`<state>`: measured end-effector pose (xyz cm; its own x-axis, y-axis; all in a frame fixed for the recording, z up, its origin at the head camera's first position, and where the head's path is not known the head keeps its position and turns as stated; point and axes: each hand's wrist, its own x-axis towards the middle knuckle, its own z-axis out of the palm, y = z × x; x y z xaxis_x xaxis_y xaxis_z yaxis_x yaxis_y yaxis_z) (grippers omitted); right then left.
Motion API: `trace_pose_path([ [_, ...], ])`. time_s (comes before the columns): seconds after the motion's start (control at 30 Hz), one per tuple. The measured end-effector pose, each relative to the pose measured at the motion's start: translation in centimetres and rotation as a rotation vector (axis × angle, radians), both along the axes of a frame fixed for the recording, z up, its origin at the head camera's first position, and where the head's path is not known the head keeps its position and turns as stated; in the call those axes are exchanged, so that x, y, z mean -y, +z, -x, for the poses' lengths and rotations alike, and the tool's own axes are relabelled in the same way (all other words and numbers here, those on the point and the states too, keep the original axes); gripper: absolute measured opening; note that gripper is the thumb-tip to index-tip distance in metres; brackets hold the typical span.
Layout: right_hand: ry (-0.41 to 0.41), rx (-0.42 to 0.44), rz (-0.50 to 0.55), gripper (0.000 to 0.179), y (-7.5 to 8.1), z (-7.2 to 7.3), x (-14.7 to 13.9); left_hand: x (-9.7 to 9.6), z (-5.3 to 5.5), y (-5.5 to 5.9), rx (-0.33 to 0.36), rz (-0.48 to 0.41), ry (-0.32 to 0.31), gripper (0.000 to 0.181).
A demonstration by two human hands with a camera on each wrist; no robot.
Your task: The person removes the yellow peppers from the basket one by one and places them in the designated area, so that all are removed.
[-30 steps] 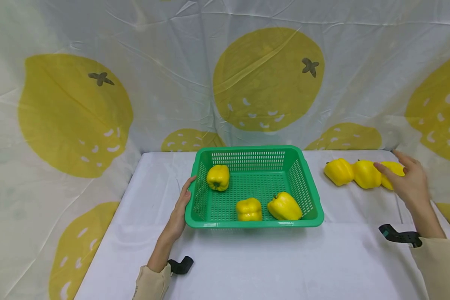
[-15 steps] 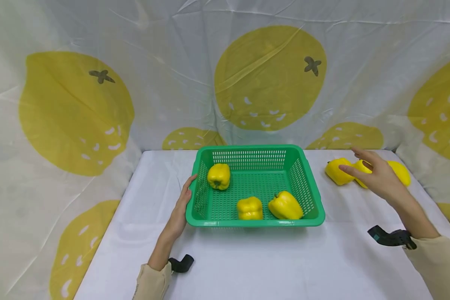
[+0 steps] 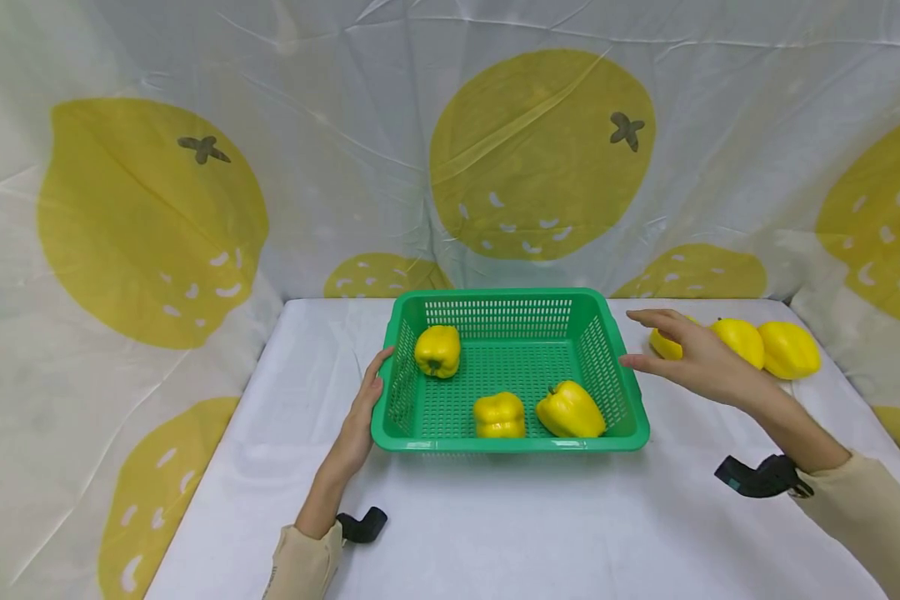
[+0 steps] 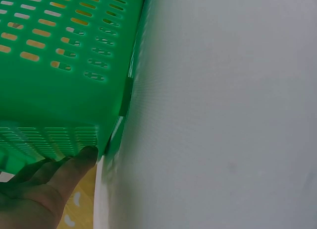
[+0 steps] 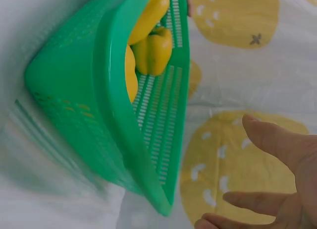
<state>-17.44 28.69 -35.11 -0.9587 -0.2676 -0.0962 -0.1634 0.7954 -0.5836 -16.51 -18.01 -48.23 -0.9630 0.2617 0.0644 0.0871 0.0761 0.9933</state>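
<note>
A green plastic basket [image 3: 510, 447] with slotted walls stands mid-table. Inside it lie three yellow bell peppers: one at the back left [image 3: 437, 352], one at the front middle [image 3: 499, 416], one at the front right [image 3: 570, 410]. My left hand [image 3: 357, 421] touches the basket's left side with extended fingers; the left wrist view shows the fingertips against the slotted wall [image 4: 74, 105]. My right hand [image 3: 690, 358] holds nothing, its thumb and fingers spread apart, fingertips right by the basket's right rim. In the right wrist view this hand [image 5: 277, 174] points toward the basket [image 5: 106, 90].
Three more yellow bell peppers lie in a row at the back right: one partly behind the right hand [image 3: 663, 344], one in the middle [image 3: 742, 340], one at the right [image 3: 789, 350]. A white cloth [image 3: 495, 525] covers the table, and a lemon-print curtain [image 3: 360, 167] hangs behind it.
My right hand has moved left from above the row of peppers to the basket's right rim, carrying nothing. My left hand and the basket have stayed in place.
</note>
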Motion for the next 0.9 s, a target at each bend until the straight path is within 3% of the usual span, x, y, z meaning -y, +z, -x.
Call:
trace_pose_path([
  [0.23, 0.127, 0.017, 0.066, 0.074, -0.2, -0.1, 2.0, 0.0, 0.0, 0.0, -0.013, 0.005, 0.003, 0.051],
  [0.6, 0.290, 0.022, 0.117, 0.062, -2.2, 0.6, 3.4, -0.1, 0.1, -0.1, -0.013, 0.014, 0.003, 0.051],
  [0.9, 0.390, 0.099, 0.149, 0.054, -3.3, 1.6, 3.9, -0.1, 0.0, -0.2, -0.011, 0.014, 0.008, 0.050],
])
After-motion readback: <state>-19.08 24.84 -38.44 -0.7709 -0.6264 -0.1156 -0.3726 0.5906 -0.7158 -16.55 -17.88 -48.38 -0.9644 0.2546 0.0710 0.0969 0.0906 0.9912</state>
